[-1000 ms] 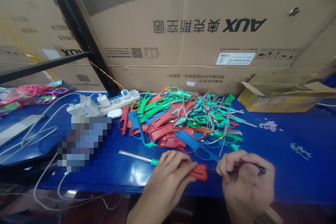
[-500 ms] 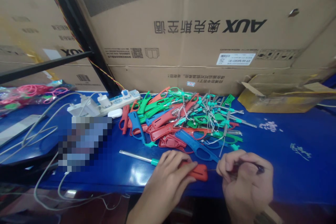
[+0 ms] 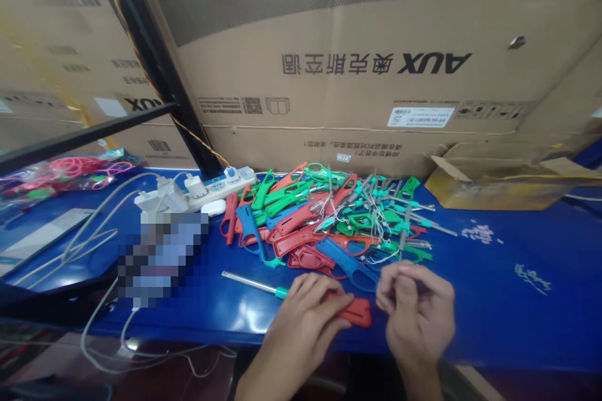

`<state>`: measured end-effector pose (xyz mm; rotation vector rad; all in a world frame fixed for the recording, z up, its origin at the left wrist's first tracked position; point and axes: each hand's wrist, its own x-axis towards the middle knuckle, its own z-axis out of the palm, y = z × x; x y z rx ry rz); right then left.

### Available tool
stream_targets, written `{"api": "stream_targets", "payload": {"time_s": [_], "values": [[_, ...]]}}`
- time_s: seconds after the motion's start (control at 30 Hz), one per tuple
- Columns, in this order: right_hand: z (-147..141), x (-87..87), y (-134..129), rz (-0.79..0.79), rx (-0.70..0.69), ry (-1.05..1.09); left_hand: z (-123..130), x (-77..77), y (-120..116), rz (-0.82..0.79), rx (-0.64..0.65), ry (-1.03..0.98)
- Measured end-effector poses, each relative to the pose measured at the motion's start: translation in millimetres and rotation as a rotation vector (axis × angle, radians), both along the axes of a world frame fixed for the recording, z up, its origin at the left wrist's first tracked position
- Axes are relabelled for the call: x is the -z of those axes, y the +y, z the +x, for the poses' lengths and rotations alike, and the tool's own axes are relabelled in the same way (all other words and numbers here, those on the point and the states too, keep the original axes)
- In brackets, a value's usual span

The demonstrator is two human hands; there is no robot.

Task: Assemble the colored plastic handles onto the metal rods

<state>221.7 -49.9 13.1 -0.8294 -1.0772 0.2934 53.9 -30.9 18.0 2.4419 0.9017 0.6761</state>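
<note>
My left hand [image 3: 308, 319] grips a red lighter body [image 3: 356, 312] at the front of the blue table, its metal tube [image 3: 249, 282] with a green collar [image 3: 281, 292] sticking out to the left. Right of the red end, my right hand [image 3: 417, 310] is raised with curled fingers, thumb against the fingertips. Whatever lies between those fingers is hidden. Behind both hands spreads a pile of red, green and blue lighter shells [image 3: 301, 225], mixed with metal tubes and white wires [image 3: 376, 216].
A power strip [image 3: 228, 185] with chargers and cables stands left of the pile, near a pixelated device [image 3: 162, 260]. An open carton [image 3: 498, 191] sits at the back right. Bagged pink items [image 3: 70, 169] lie far left. Large cardboard [image 3: 338, 25] rises behind.
My right hand has moved slightly left and its grip has changed; the dark-ended tool seen in it before no longer shows. The view has shifted a little.
</note>
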Motion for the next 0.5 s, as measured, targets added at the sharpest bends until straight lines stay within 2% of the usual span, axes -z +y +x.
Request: {"api": "stream_targets", "payload": {"time_s": [0.1, 0.2, 0.37, 0.5], "values": [[1.3, 6.1, 0.8, -0.037, -0.051, -0.086, 0.1, -0.3, -0.8, 0.001, 0.000, 0.005], [2.9, 7.2, -3.5, -0.098, -0.056, -0.056, 0.1, -0.2, -1.4, 0.003, 0.012, -0.017], [5.3, -2.5, -12.9, -0.233, -0.050, -0.216, 0.4, 2.1, -0.9, 0.010, 0.008, -0.060], [3.1, -9.0, -14.9, -0.204, -0.089, -0.374, 0.6, 2.4, -0.7, -0.008, 0.002, -0.064]]}}
